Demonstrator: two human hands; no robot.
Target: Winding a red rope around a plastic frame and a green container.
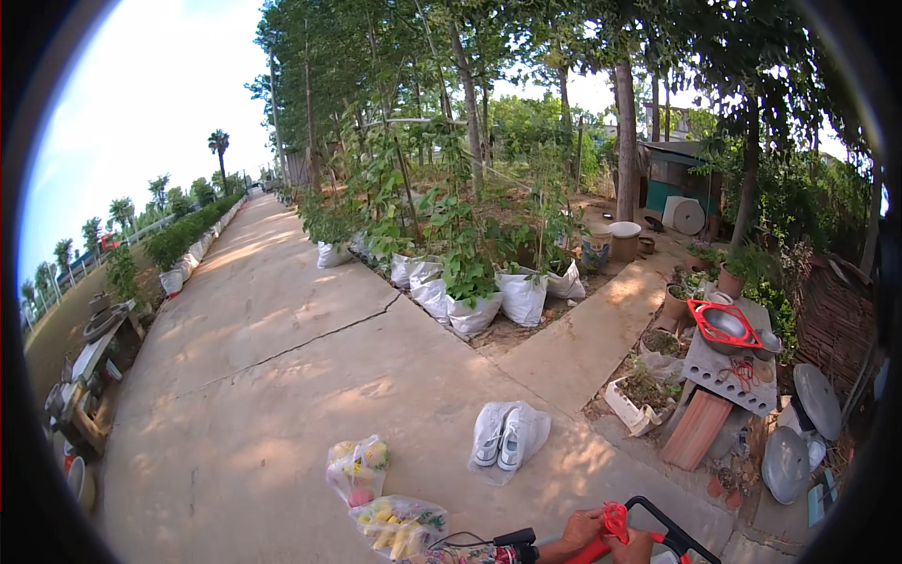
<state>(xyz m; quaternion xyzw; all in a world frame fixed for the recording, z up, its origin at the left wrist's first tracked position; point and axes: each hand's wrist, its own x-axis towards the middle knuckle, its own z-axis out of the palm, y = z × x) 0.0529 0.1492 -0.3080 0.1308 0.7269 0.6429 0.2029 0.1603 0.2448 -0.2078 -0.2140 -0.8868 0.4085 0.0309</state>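
Note:
Near the lower edge, my left hand (581,528) and my right hand (636,547) are close together, fingers closed on a bunched red thing (614,519). It looks like thin plastic or cord; I cannot tell which. A floral sleeve (470,555) covers my left forearm, with a black device (515,538) and cable at the wrist. Just right of my hands rises a black bar handle (678,532) with red parts; what it belongs to is cut off. White shoes (509,442) stand on a clear plastic bag ahead. Clear bags of colourful items (359,470) (399,526) lie to the left.
Concrete pavement (263,404) stretches ahead with a crack across it. White sacks of plants (474,312) line its right side. At right, a slab table (723,371) bears a metal basin with a red frame (726,324). Pot lids (785,465) lean nearby; a bench (94,385) stands left.

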